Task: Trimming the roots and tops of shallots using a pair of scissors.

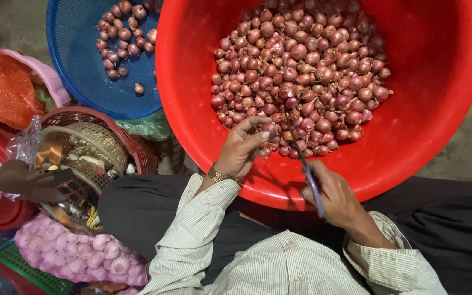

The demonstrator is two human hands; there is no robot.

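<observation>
1. Nearest, at 5 o'clock, the right hand is clenched round the blue handles of a pair of scissors; the blades point toward 11 o'clock, close to the other hand's fingers. A slip could nick them.
2. At 7 o'clock of the red tub, the left hand pinches a shallot between thumb and fingertips at the heap's near edge. A loose pinch could drop it.
3. The shallot heap slopes toward 6 o'clock; digging at its foot may roll bulbs down.
4. Farther, at 10 o'clock, the blue basket holds a few shallots; a careless toss could miss it.
</observation>
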